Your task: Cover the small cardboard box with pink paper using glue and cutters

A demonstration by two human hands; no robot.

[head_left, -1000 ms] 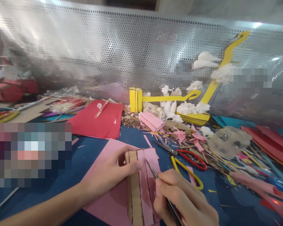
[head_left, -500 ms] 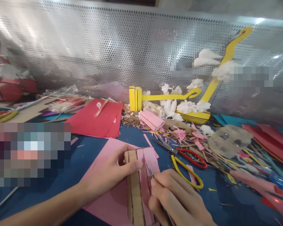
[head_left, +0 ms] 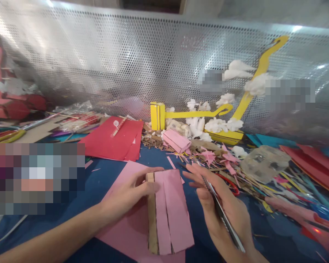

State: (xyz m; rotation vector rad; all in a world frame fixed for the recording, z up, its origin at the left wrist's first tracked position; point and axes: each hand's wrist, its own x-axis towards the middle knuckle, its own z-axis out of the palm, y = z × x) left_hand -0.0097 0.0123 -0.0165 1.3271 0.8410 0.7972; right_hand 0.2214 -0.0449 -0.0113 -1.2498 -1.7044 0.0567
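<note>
My left hand (head_left: 138,188) grips the upper left of a flat-sided cardboard piece (head_left: 151,226), thumb on its face and fingers behind. Pink paper strips (head_left: 178,212) cover much of this piece, with a dark seam between them; bare brown cardboard shows along the left. Beneath it lies a large pink paper sheet (head_left: 120,226). To the right, apart from the piece, my right hand (head_left: 224,208) holds a slim silver craft knife (head_left: 226,221) slanted across the palm, its fingers partly extended. The knife's tip is hidden. Scissors with red handles (head_left: 230,182) are mostly hidden behind this hand.
Red paper sheets (head_left: 112,140) lie at the back left. A pink box (head_left: 177,140) rests among cardboard scraps before yellow shapes (head_left: 157,116) with white fluff. A pink glue gun (head_left: 298,212) with an orange light is at right. A perforated metal panel (head_left: 153,58) stands behind.
My right hand has lifted off the piece and moved right and up with the craft knife. The pink strip that stood folded now lies flat against the cardboard. My left hand keeps its hold.
</note>
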